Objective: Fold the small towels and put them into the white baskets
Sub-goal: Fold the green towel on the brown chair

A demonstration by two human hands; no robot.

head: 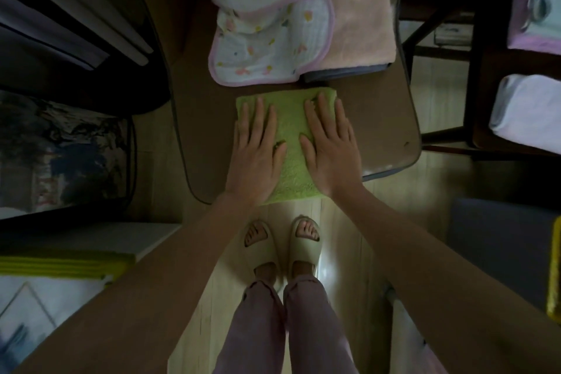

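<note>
Two hands, the left hand (258, 149) and right hand (329, 146), lie flat with fingers straight, pressing a folded green towel (290, 158) at the near edge of a brown worktop (379, 118); neither grip closes on anything. Just beyond sit a pink-edged patterned cloth (267, 48) and a folded pink towel (361, 21), with white baskets (528, 112) of folded towels far right.

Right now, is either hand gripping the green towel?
No: the left hand and right hand both lie flat, fingers straight, pressing on the green towel on the table.
</note>
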